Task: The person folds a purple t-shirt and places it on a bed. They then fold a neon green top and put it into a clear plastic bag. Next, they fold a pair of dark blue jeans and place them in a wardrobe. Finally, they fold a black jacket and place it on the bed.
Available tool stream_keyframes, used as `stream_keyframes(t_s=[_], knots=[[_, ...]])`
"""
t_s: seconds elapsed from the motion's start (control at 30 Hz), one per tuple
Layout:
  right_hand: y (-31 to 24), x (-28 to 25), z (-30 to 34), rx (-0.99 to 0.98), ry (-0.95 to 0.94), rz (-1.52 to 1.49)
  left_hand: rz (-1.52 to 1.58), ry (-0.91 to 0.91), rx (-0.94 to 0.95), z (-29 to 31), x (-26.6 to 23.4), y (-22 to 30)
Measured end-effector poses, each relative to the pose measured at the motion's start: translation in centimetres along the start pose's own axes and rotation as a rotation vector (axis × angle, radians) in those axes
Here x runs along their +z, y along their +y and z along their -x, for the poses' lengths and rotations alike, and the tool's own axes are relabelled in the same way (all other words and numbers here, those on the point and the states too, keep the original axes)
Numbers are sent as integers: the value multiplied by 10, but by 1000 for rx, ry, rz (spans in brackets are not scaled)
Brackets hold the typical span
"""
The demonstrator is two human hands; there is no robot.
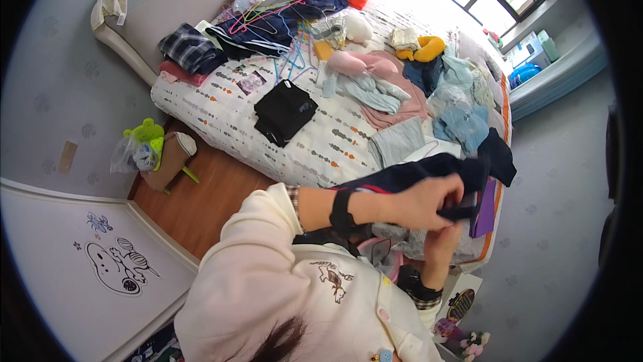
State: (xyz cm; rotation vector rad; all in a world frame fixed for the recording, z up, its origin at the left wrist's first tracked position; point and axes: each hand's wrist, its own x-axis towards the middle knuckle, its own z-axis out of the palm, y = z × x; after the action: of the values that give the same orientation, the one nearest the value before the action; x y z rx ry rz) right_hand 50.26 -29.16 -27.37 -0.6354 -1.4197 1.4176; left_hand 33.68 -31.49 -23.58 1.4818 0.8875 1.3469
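Observation:
A navy garment with a thin red stripe (416, 173) is stretched above the near right corner of the bed. My left hand (429, 202) reaches across to the right, its fingers curled closed on the garment's right end. Just below it, close together, my right hand (443, 233) is closed at the same end of the cloth, its fingers partly hidden. Some blur covers the fabric by the fingers. Beneath and beside the garment lie a purple flat item (483, 211) and a light grey folded garment (396, 142).
On the bed (221, 117) are a folded black garment (286, 112), colourful hangers (268, 14), a folded plaid garment (191, 48), a pink pillow-like piece (358, 62) and blue clothes (462, 124). A small green chair (149, 135) stands left. Wall and window border the right.

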Motion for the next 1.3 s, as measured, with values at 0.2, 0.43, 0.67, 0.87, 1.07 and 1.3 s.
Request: stream_keyframes(t_s=[0.2, 0.43, 0.67, 0.87, 1.07, 1.3], knots=[[22, 60, -29, 279, -5, -4, 355, -212, -117, 18, -84, -26], [-4, 74, -119, -66, 233, 674, -733, 79, 116, 2, -289, 36], [-107, 100, -172, -774, 204, 1341, -606, -2, 53, -67, -282, 123], [-163, 93, -184, -380, 39, 1005, -947, -14, 336, -90, -277, 178], [-176, 83, -190, -291, -97, 673, -957, -67, 234, -99, -263, 214], [-164, 94, -181, -354, -354, 996, -1360, -257, 425, -96, -208, 134]])
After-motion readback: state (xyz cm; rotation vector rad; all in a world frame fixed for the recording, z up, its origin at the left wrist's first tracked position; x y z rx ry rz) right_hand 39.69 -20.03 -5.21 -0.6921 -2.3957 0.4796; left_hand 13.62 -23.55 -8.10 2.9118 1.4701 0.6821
